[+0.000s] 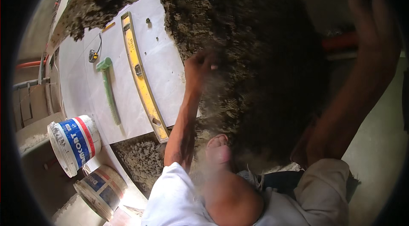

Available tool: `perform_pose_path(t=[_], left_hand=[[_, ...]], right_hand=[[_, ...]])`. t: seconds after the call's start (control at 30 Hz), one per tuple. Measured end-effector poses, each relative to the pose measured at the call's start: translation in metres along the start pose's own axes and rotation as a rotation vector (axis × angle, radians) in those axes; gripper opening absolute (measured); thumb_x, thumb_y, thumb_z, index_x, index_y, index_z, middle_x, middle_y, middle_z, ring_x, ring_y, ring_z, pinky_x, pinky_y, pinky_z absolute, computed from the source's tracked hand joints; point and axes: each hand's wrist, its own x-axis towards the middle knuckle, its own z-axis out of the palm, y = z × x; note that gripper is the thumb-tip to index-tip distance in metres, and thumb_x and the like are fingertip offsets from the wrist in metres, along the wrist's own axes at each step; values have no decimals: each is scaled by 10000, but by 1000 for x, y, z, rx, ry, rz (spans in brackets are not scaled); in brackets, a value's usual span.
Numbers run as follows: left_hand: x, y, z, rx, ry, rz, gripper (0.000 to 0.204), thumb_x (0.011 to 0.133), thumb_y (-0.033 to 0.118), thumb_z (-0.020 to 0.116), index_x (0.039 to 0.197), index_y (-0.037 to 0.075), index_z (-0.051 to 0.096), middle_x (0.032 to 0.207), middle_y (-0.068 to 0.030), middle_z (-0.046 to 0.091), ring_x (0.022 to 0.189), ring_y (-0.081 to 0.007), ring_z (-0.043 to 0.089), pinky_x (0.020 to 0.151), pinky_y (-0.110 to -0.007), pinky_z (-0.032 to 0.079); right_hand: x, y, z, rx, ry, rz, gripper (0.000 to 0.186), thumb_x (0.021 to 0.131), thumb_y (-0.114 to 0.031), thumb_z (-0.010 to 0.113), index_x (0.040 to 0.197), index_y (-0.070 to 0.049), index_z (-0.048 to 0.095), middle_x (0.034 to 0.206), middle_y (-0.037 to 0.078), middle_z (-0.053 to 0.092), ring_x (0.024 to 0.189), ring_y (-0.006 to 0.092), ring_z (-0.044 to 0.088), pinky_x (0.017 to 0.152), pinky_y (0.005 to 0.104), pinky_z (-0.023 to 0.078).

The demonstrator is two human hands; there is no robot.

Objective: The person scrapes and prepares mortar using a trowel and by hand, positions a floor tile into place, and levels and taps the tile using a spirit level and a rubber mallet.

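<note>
My left hand (199, 69) reaches out over the rough, dark mortar bed (238, 51), close to the edge of the pale tiles (164, 85). Its fingers are curled and somewhat blurred, and whatever lies within them is hidden. To its left a yellow spirit level (139, 70) lies lengthwise on the tiles. My right hand (368, 2) is raised at the far upper right, its fingers stretched and apart, partly cut off by the dark rim of the picture. Nothing shows in it. My bare foot (218, 149) rests at the near edge of the mortar.
A green mallet (108, 91), a tape measure (93, 56) and a yellow-orange pencil-like stick (109, 26) lie on the tiles. Two labelled plastic buckets (74, 143) stand at the lower left. Small mortar crumbs (148, 21) dot the tile. A red pipe-like bar (341, 41) shows at right.
</note>
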Motion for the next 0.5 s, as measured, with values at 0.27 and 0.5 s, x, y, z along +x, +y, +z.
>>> perform_pose_path(t=[0.27,0.5], left_hand=[[-108,-24,-2,625,-381,541,185,793,109,655,966,44,640,937,-95,605,782,-222,587,654,-321,507],[-158,-1,0,374,-244,-297,243,864,261,656,926,25,654,751,-86,627,728,-188,618,623,-317,484]], right_hand=[[-20,2,25,-11,96,101,256,863,-96,647,1096,0,601,1092,86,563,1010,205,576,845,340,551],[10,11,-40,-80,200,138,269,860,-105,650,1109,-14,603,1087,69,579,1002,197,585,835,336,544]])
